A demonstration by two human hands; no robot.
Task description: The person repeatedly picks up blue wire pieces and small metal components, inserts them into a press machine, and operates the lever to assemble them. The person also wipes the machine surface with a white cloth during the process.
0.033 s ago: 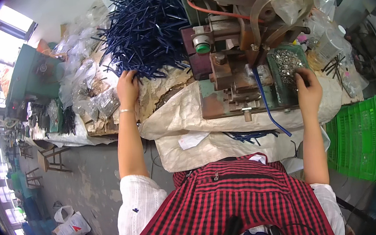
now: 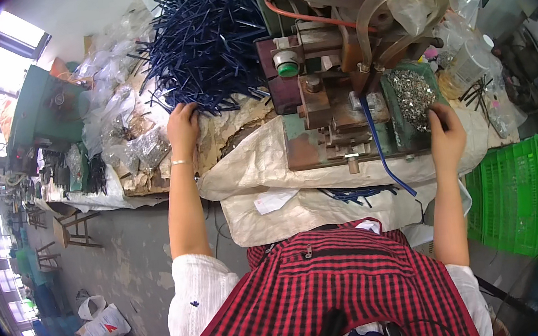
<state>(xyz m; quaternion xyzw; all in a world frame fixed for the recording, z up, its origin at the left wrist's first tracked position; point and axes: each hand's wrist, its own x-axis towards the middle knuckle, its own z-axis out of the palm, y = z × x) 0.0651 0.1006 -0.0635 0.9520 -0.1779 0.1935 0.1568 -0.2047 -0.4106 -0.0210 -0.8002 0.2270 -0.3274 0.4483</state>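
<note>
A large heap of dark blue strips [image 2: 207, 48] lies at the back of the worktable. My left hand [image 2: 183, 130] is at the heap's near edge, its fingers curled together against the strips; what lies between them is hidden. One longer blue strip [image 2: 383, 154] hangs from the small machine [image 2: 335, 103], its lower end toward me. To the machine's right, a green tray [image 2: 407, 143] holds many tiny shiny metal pieces [image 2: 413, 96]. My right hand [image 2: 448, 136] is by that tray's right side, thumb and forefinger bent together, with anything in them too small to name.
Clear plastic bags [image 2: 122, 119] crowd the table's left side. Cream sacking [image 2: 248, 160] covers the front edge, with several blue strips [image 2: 359, 194] lying on it below the machine. Green plastic crates [image 2: 511, 199] stand at the right. A clear hose [image 2: 368, 15] arches above the machine.
My right hand has shifted slightly right and toward me, away from the metal pieces. My left hand stays at the edge of the heap.
</note>
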